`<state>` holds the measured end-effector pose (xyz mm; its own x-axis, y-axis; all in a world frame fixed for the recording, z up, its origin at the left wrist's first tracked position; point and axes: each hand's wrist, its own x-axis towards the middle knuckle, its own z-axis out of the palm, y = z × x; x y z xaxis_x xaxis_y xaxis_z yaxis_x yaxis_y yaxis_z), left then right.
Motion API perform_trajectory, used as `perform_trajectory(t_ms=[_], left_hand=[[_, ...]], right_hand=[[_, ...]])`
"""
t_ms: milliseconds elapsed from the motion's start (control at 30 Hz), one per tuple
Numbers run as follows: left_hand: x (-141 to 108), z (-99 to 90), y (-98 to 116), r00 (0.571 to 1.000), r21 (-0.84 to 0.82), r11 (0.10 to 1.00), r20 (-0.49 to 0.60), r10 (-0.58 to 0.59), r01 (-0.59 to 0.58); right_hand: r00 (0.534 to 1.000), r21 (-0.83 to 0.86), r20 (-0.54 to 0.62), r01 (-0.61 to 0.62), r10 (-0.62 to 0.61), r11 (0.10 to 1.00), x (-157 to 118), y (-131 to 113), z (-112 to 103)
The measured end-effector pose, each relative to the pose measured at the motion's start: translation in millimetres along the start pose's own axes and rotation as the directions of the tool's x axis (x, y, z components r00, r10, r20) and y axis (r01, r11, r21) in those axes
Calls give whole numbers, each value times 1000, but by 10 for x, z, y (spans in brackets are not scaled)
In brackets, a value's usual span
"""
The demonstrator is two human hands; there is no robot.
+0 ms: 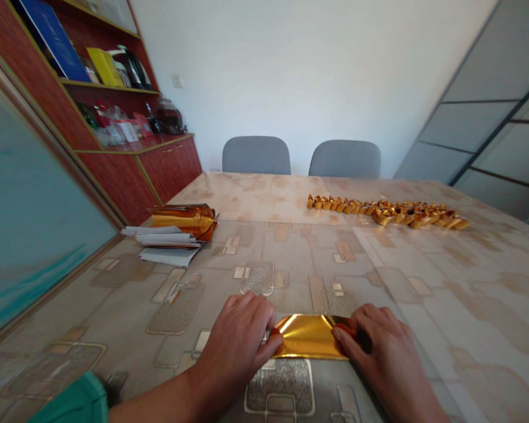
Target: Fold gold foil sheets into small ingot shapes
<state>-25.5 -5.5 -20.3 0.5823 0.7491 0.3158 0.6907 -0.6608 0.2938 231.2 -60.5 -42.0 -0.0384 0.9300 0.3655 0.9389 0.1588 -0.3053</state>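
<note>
A folded sheet of gold foil paper (311,336) lies flat on the patterned table cover (264,258), close to my side of the table. My left hand (235,341) holds its left end, with the fingertips on the edge. My right hand (379,352) grips the right end, and its fingers partly hide that corner. Far to the right, a long row of folded gold foil ingots (388,212) lies on the table. A curled stack of gold foil sheets (185,220) rests on white papers (163,244) at the left.
Two grey chair backs (291,155) stand beyond the far table edge. A red-brown wooden cabinet (136,176) with cluttered shelves stands at the back left. A glass panel (35,205) runs along the left side, and a grey partitioned door (480,123) stands at the right.
</note>
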Motion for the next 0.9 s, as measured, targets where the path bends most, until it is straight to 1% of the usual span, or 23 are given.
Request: perform_trajectory(t_ms=[67, 133, 167, 233, 267, 333, 400, 533, 700, 800, 867, 900], left_hand=[[-10, 5, 2, 997, 57, 997, -54, 62, -59], [-20, 9, 6, 977, 121, 978, -103, 186, -173], [-22, 10, 11, 958, 141, 958, -107, 265, -249], [-14, 7, 24, 909, 137, 905, -48, 413, -403], [-4, 6, 30, 885, 118, 879, -4, 466, -462], [23, 10, 33, 842, 64, 840, 72, 534, -538], [51, 17, 26, 826, 13, 832, 130, 549, -555], [94, 15, 10, 809, -45, 829, 195, 555, -558], [135, -24, 42, 812, -59, 838, 218, 542, -543], [142, -17, 42, 800, -50, 830, 239, 550, -556], [140, 7, 23, 791, -24, 816, 231, 566, -577], [139, 21, 12, 788, -6, 809, 222, 574, -587]], right_hand=[[1000, -4, -1, 5, -5, 1000, 2, -2, -3], [1000, -5, -3, 12, -12, 1000, 4, -4, -2], [1000, -3, -4, 14, -14, 1000, 7, -3, 0], [1000, 3, -4, 13, -13, 1000, 13, 0, 7], [1000, 6, -6, 11, -11, 1000, 17, 3, 12], [1000, 11, -13, 9, -8, 1000, 24, 9, 19], [1000, 15, -21, 9, -9, 1000, 27, 13, 24], [1000, 9, -20, 11, -10, 1000, 22, -1, 25], [1000, -12, -11, 4, -4, 1000, 42, -1, 52], [1000, -46, -10, 3, -3, 999, 66, 40, 43], [999, -53, -37, -4, 2, 999, 57, 45, 4], [997, -65, -77, -4, -1, 998, 36, 27, -19]])
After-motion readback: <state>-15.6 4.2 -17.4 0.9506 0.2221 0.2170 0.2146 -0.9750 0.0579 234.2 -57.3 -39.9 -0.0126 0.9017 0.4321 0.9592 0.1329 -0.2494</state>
